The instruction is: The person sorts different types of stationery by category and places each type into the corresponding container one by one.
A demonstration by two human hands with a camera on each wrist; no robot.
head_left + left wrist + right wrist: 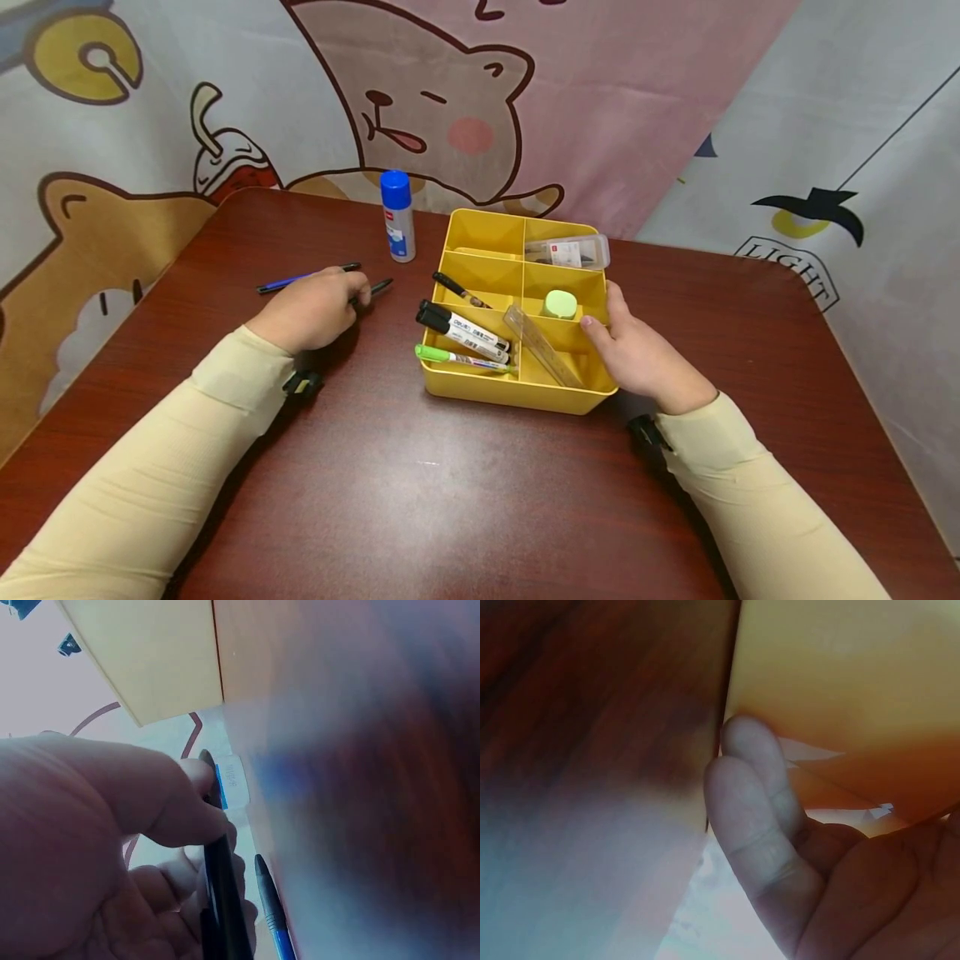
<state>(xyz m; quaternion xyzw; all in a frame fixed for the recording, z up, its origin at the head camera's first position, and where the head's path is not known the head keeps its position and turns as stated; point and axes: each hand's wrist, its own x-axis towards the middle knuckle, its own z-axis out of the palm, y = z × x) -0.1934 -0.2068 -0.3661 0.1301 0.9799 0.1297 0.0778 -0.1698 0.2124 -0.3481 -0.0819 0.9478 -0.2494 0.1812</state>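
Observation:
My left hand [313,310], at the left of the table, pinches a black pen [225,900] between thumb and fingers; its dark tip pokes out past them. Close behind that hand lies a blue pen [283,283] with a black end. Across the table my right hand [643,357] grips the right side of a yellow divided box [517,398], thumb over the rim and fingers [742,817] along the outer wall. Inside the box are two black-capped markers [468,332], a green-capped pen [465,358], a dark pen [461,290], a clear ruler [543,346] and a pale green block-shaped item [560,305].
A glue stick [400,225] with a blue cap stands upright behind the box's left side. In the box's back right compartment leans a clear plastic case [570,252]. A cartoon-printed cloth [600,100] hangs right behind the brown table [450,508].

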